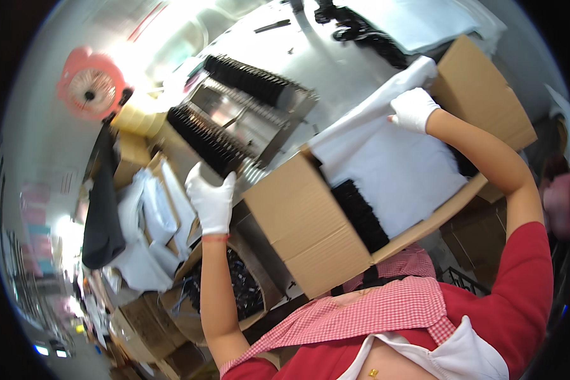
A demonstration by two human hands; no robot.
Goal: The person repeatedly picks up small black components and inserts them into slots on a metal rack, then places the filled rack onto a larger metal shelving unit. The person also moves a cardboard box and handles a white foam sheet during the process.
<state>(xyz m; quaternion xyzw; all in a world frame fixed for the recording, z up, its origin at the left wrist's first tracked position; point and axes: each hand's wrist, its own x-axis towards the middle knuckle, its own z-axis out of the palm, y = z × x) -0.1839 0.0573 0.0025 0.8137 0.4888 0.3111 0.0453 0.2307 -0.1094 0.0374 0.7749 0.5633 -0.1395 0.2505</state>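
My left hand (210, 197), in a white glove, is beside the near end of a row of black, bristly pieces (210, 140) on a metal rack (275, 136). Its thumb and fingers are apart, with nothing visible between them. My right hand (415, 110), also gloved, has its fingers curled at a thin white sheet (389, 168) over an open cardboard box (310, 228). Part of the sheet stands up along the box's far side. Under its left edge, black bristly pieces (361, 212) show inside the box. A second black row (250, 82) lies on the rack's far side.
The rack stands on a shiny metal table (335, 76). Black items (367, 31) and white sheets (418, 25) lie farther back. At left are a pink fan (90, 88), yellow tape rolls (136, 115) and boxes with white sheets. A box of black pieces (234, 285) sits beneath my left forearm.
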